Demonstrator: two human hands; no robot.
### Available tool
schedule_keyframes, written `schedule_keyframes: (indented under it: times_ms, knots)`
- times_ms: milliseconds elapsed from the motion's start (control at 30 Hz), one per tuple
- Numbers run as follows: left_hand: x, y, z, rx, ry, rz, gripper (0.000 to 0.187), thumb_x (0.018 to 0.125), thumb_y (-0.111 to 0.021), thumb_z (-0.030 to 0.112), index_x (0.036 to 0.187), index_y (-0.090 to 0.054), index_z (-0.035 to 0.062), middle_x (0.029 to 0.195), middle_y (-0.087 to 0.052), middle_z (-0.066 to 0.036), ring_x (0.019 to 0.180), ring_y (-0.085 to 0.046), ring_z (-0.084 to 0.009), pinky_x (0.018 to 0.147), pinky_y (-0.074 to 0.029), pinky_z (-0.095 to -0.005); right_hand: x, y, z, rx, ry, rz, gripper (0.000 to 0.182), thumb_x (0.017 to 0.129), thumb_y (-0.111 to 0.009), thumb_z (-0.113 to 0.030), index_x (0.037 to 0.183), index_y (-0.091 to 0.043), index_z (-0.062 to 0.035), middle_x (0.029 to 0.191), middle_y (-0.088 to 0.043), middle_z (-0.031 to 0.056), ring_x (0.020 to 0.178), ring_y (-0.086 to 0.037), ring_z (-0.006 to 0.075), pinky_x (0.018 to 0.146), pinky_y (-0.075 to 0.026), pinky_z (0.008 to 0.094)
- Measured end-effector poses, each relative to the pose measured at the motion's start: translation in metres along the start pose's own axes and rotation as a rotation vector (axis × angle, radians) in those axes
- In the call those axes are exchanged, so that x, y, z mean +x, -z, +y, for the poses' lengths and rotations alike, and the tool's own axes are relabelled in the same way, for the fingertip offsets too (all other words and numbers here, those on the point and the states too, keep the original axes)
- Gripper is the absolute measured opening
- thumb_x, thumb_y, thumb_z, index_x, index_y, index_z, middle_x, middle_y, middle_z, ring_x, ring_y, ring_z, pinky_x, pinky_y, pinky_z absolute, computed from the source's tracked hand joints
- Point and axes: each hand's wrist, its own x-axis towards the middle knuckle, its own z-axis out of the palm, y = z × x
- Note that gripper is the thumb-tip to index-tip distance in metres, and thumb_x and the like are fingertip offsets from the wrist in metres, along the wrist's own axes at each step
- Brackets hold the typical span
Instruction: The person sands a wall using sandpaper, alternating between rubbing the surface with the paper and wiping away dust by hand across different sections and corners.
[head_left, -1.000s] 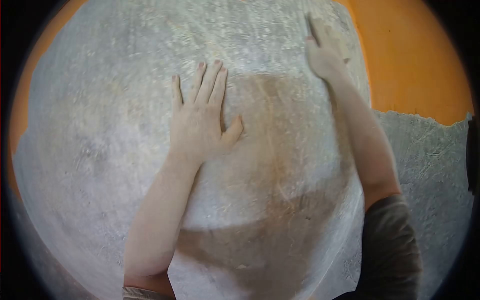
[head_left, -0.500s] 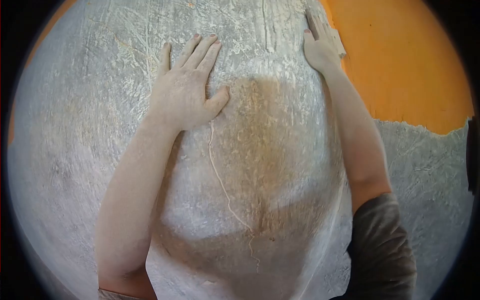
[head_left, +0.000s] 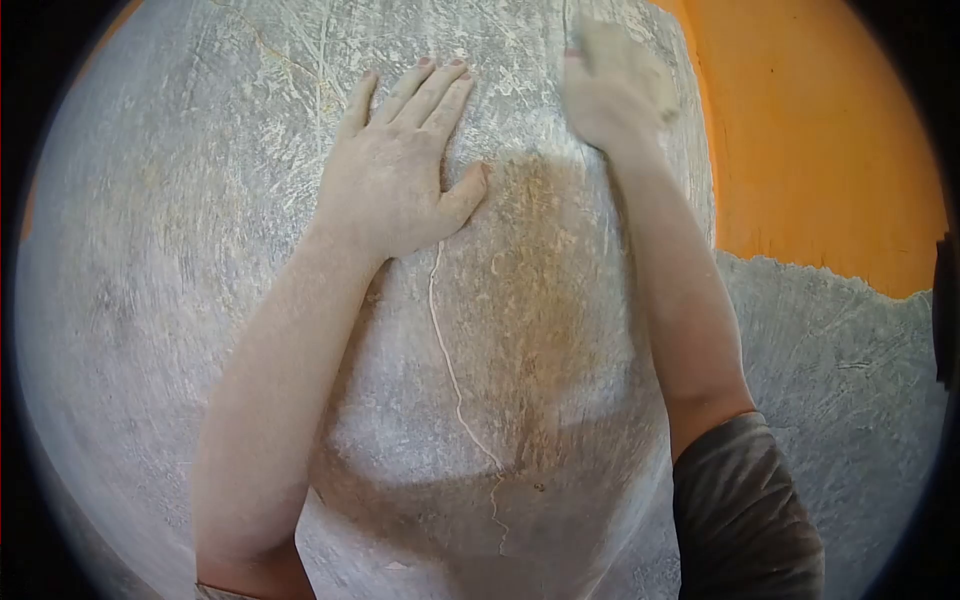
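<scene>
My left hand (head_left: pixel 400 165) lies flat on the rough grey wall surface (head_left: pixel 160 300), fingers apart and pointing up, with pale dust over its skin. To its right and slightly higher, my right hand (head_left: pixel 618 90) is at the same surface. It is smeared by motion, and its fingers are not clear. A pale block-like edge shows at its right side, too blurred to name. Below my left hand a thin light crack (head_left: pixel 445 355) runs down the wall beside a brownish stained patch (head_left: pixel 530 270).
An orange painted area (head_left: pixel 820 140) fills the upper right, with a ragged lower edge above more grey wall (head_left: pixel 840 370). A dark object (head_left: pixel 943 310) stands at the far right edge. Shadows fall across the lower middle of the wall.
My right hand has moved left, away from the orange edge and nearer my left hand. My left hand stays flat, while the view has shifted slightly.
</scene>
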Motion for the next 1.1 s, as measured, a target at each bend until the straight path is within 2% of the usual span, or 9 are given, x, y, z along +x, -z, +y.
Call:
schedule_keyframes:
  times_ms: [167, 233, 333, 400, 567, 800, 967, 1000, 1100]
  knots:
    - [-0.026, 0.007, -0.022, -0.016, 0.132, 0.031, 0.075, 0.092, -0.048, 0.047, 0.157, -0.036, 0.0125, 0.163, -0.035, -0.006, 0.154, -0.026, -0.0258, 0.127, -0.013, -0.0516, -0.061, -0.057, 0.012, 0.136, 0.788, 0.309, 0.047, 0.099, -0.052, -0.022, 0.144, -0.05, -0.0079, 0.145, -0.052, 0.0155, 0.134, -0.046, 0.0311, 0.118, -0.03, 0.0464]
    - [-0.041, 0.011, -0.039, -0.009, 0.123, 0.008, 0.076, 0.091, -0.049, 0.049, 0.158, -0.036, 0.015, 0.164, -0.035, -0.006, 0.154, -0.025, -0.0262, 0.127, -0.014, -0.0519, -0.06, -0.031, 0.035, 0.032, 0.889, 0.108, 0.055, 0.099, -0.055, -0.028, 0.15, -0.045, -0.0095, 0.146, -0.052, 0.0166, 0.134, -0.046, 0.0315, 0.118, -0.029, 0.0459]
    - [-0.061, 0.021, -0.071, 0.054, 0.124, -0.01, 0.077, 0.091, -0.051, 0.052, 0.158, -0.035, 0.0181, 0.164, -0.034, -0.006, 0.154, -0.024, -0.0268, 0.126, -0.014, -0.0523, 0.001, -0.04, 0.081, 0.109, 0.676, 0.246, 0.059, 0.096, -0.062, -0.039, 0.146, -0.05, -0.0084, 0.133, -0.06, 0.0167, 0.127, -0.052, 0.0329, 0.114, -0.033, 0.0463]
    - [-0.07, 0.026, -0.086, 0.07, 0.123, -0.032, 0.078, 0.091, -0.051, 0.054, 0.158, -0.035, 0.0187, 0.165, -0.033, -0.006, 0.154, -0.024, -0.027, 0.126, -0.014, -0.0524, 0.067, -0.079, 0.084, -0.056, 0.405, 0.691, 0.053, 0.095, -0.064, -0.039, 0.136, -0.055, -0.0068, 0.127, -0.063, 0.0161, 0.125, -0.054, 0.0309, 0.109, -0.039, 0.0461]
    - [-0.075, 0.036, -0.11, 0.052, 0.183, -0.063, 0.08, 0.092, -0.05, 0.057, 0.158, -0.034, 0.0169, 0.165, -0.032, -0.006, 0.154, -0.023, -0.0277, 0.127, -0.013, -0.0523, 0.0, 0.0, -0.097, -0.134, 0.269, -0.008, 0.049, 0.091, -0.068, -0.035, 0.13, -0.059, -0.0067, 0.129, -0.063, 0.0141, 0.125, -0.054, 0.0305, 0.106, -0.042, 0.0472]
    - [-0.105, 0.047, -0.157, 0.059, 0.201, -0.022, 0.08, 0.092, -0.05, 0.056, 0.157, -0.035, 0.0114, 0.164, -0.035, -0.008, 0.154, -0.024, -0.0276, 0.126, -0.012, -0.0536, -0.019, -0.037, -0.08, 0.154, 1.191, 0.317, 0.046, 0.089, -0.068, -0.027, 0.13, -0.063, -0.0065, 0.133, -0.062, 0.013, 0.126, -0.055, 0.028, 0.108, -0.041, 0.051]
    - [-0.131, 0.056, -0.176, 0.033, 0.253, -0.011, 0.078, 0.095, -0.044, 0.051, 0.156, -0.034, 0.0036, 0.163, -0.035, -0.012, 0.154, -0.025, -0.029, 0.127, -0.013, -0.0506, 0.06, -0.069, -0.151, 0.01, 0.487, 0.487, 0.043, 0.097, -0.052, -0.029, 0.133, -0.06, -0.0063, 0.133, -0.058, 0.0179, 0.124, -0.051, 0.037, 0.111, -0.034, 0.0525]
    - [-0.134, 0.055, -0.18, -0.021, 0.285, 0.036, 0.075, 0.095, -0.045, 0.046, 0.155, -0.037, 0.0027, 0.162, -0.036, -0.014, 0.153, -0.026, -0.0305, 0.127, -0.013, -0.0504, 0.027, -0.031, -0.198, -0.033, 0.388, 0.106, 0.042, 0.097, -0.051, -0.027, 0.133, -0.059, -0.0061, 0.129, -0.058, 0.0174, 0.123, -0.051, 0.0356, 0.11, -0.035, 0.0526]
    - [-0.15, 0.054, -0.198, -0.166, 0.34, 0.145, 0.068, 0.094, -0.045, 0.036, 0.151, -0.043, 0.0004, 0.159, -0.041, -0.018, 0.152, -0.029, -0.0342, 0.126, -0.013, -0.05, -0.085, 0.002, -0.26, -0.203, 0.705, -0.222, 0.033, 0.094, -0.051, -0.021, 0.122, -0.062, -0.0061, 0.113, -0.061, 0.0163, 0.113, -0.056, 0.0317, 0.1, -0.043, 0.0492]
